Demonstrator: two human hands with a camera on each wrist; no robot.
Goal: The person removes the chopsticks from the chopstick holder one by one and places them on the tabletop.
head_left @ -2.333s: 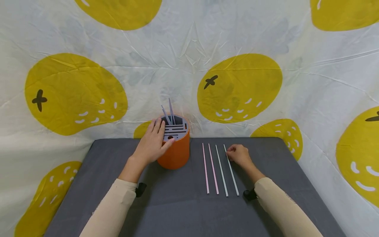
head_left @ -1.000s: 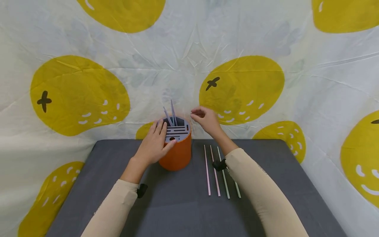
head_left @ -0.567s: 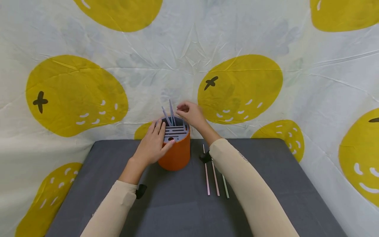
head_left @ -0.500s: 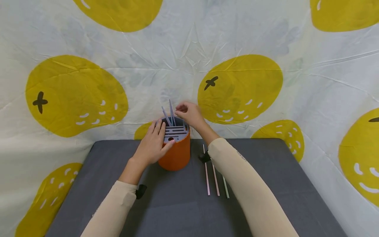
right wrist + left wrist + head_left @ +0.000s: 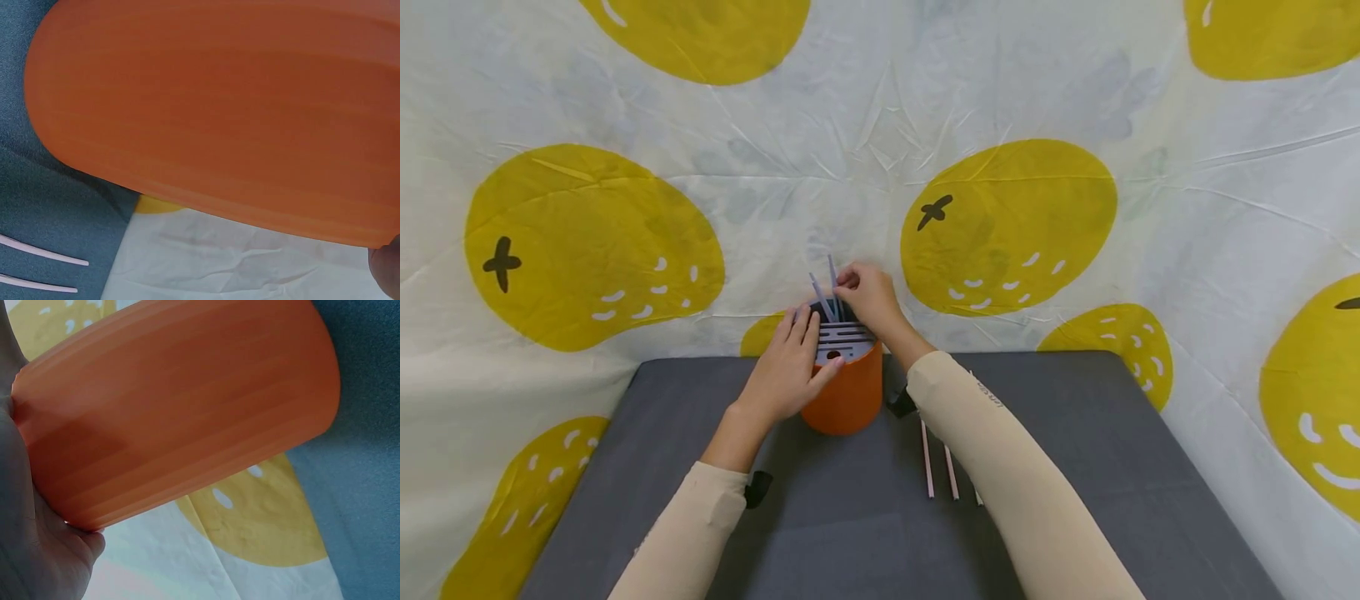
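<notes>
An orange round utensil holder (image 5: 850,404) with a grey slotted insert (image 5: 842,340) stands at the back of the table. My left hand (image 5: 782,367) rests on its left rim, fingers laid straight over the top and thumb along the near edge. In the left wrist view the palm (image 5: 37,550) lies against the holder's upper end. Two lilac chopsticks stand in the rear opening: a left one (image 5: 820,295) leaning left and a taller right one (image 5: 832,268). My right hand (image 5: 874,300) pinches the right chopstick between thumb and forefinger.
Two pink chopsticks (image 5: 927,462) and a pale green chopstick (image 5: 979,501) lie on the dark table right of the holder, partly under my right sleeve (image 5: 1000,458). A white cloth (image 5: 775,208) printed with yellow fruit hangs behind.
My right hand has travelled left from beside the rightmost chopstick on the table, up over the holder, to the standing lilac chopstick. My left hand has stayed on the rim.
</notes>
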